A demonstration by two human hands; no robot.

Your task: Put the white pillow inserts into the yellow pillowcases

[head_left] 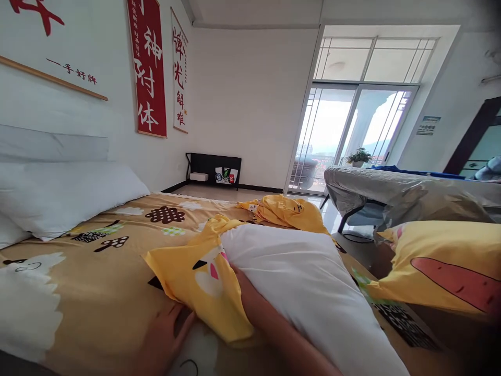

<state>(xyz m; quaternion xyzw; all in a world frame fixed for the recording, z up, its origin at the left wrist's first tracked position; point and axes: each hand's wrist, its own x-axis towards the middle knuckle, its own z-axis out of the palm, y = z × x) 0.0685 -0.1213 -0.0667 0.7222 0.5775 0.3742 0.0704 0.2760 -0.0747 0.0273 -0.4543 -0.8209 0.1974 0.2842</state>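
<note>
Reaching into the mouth of a yellow cartoon-print pillowcase point(178, 263), a person works over a bed point(117, 284) with both hands low in the near centre of the scene. The right hand point(241, 282) slips in beside a plump white pillow point(301, 282), its fingers hidden under the yellow cloth; how far they are spread, or whether they grip anything, cannot be told from this angle. The left hand point(170, 321) lies at the case's near edge, fingers loosely bent and the thumb standing apart, though blur and shadow leave it unclear whether it has hold of the fabric. The case covers only the left end of the pillow, the rest of which stretches bare toward the near right. Lying on the far side of the bed is a crumpled yellow cloth point(295, 211), while a yellow pillow with a red-orange patch point(450, 269) sits at right. Another white pillow point(74, 193) rests at far left, below a red hanging scroll point(151, 78) with white characters. Beyond the bed, a low black shelf point(201, 161) stands against the far wall, and a potted plant point(358, 156) shows before a sliding glass door point(354, 104) at far right.
</note>
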